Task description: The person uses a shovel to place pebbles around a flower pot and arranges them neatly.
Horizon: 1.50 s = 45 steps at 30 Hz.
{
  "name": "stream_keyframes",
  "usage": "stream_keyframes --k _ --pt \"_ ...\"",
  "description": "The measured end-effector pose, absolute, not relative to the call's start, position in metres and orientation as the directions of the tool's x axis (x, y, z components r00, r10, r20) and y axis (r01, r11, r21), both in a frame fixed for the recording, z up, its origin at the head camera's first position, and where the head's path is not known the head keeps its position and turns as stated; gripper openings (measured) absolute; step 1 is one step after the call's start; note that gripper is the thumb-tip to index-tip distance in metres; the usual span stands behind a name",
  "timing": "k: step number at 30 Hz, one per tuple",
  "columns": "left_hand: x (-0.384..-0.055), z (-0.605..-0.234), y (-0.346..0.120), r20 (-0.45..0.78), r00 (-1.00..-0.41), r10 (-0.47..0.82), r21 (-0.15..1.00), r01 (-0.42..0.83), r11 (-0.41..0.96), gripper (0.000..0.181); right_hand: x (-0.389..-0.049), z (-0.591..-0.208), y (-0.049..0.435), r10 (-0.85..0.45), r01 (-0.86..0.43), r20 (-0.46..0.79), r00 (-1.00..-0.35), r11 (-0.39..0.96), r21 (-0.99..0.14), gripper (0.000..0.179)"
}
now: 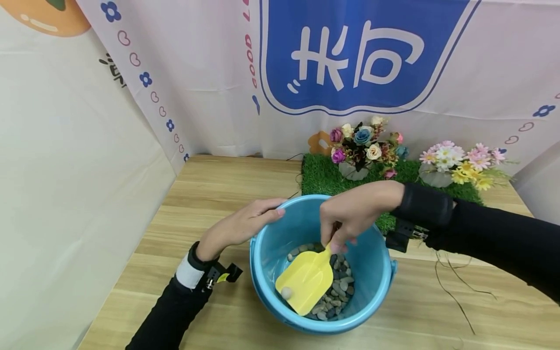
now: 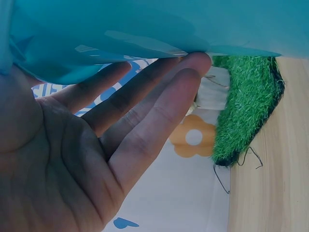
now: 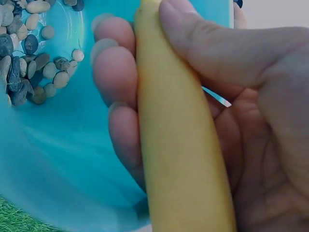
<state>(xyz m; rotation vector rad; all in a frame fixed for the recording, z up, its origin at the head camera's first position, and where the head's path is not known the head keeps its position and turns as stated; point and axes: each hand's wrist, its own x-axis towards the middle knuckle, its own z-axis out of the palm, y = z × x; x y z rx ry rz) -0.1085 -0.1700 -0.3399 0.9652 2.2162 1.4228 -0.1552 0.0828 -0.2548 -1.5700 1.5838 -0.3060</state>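
Note:
A blue bucket (image 1: 378, 291) stands on the wooden table, with a layer of grey and pale pebbles (image 1: 339, 291) in its bottom. My right hand (image 1: 356, 214) grips the handle of a yellow toy shovel (image 1: 312, 277) inside the bucket. Its blade slants down to the left, and one pale pebble (image 1: 286, 292) lies on it. The right wrist view shows fingers and thumb wrapped around the yellow handle (image 3: 178, 145). At the bucket's left side, my left hand (image 1: 240, 223) holds the rim, thumb over it and long fingers along the outer wall (image 2: 159, 34).
Behind the bucket lies an artificial grass mat (image 1: 319, 170). Two bunches of artificial flowers, one mixed (image 1: 365, 143) and one pink and yellow (image 1: 463, 160), stand on it. Loose dark threads (image 1: 455, 291) lie on the table at right. A printed cloth (image 1: 218, 97) hangs behind.

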Motion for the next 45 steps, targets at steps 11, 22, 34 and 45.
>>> stream_keyframes --k 11,22,34,45 --pt "-0.109 -0.341 -0.168 0.081 -0.710 0.699 0.896 0.360 0.262 0.034 -0.156 -0.246 0.103 -0.935 -0.606 -0.312 0.167 0.153 -0.781 0.019" --pt "-0.110 -0.341 -0.167 0.076 -0.712 0.698 0.885 0.370 0.282 0.035 -0.161 -0.236 0.135 -0.959 -0.573 -0.271 0.087 0.175 -0.801 0.016" --pt "-0.112 -0.340 -0.167 0.077 -0.711 0.699 0.882 0.375 0.284 0.035 -0.176 -0.217 0.190 -0.976 -0.618 -0.199 -0.087 0.209 -0.758 0.029" --pt "-0.109 -0.340 -0.172 0.075 -0.716 0.694 0.892 0.359 0.274 0.037 -0.208 -0.216 0.239 -0.921 -0.613 -0.232 -0.312 0.381 -0.692 0.028"
